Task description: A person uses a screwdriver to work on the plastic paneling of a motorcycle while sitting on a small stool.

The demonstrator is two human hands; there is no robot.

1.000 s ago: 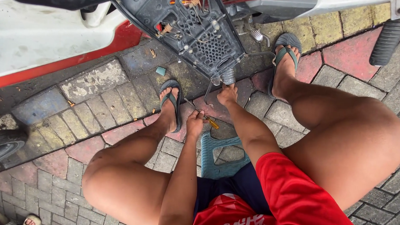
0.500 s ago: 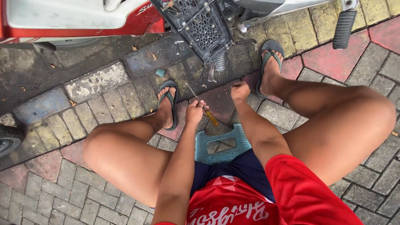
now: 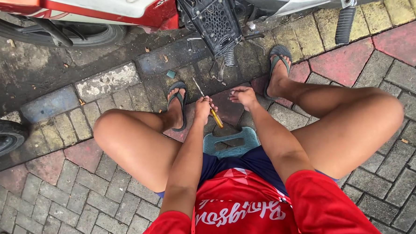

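Note:
My left hand grips a screwdriver with a yellow handle; its thin metal shaft points up and left toward the pavement. My right hand hovers just to the right of it, fingers loosely curled, holding nothing that I can see. Both hands are low between my knees, in front of the black perforated footboard panel of a red and white scooter. I sit on a low teal plastic stool.
My feet in dark flip-flops rest on the brick paving at left and right. A black footpeg sticks out at upper right. A tyre lies at the left edge. A small green scrap lies on the kerb.
The view has tilted and pulled back, showing more of the scooter. My left hand keeps the screwdriver; my right hand has shifted slightly closer to it.

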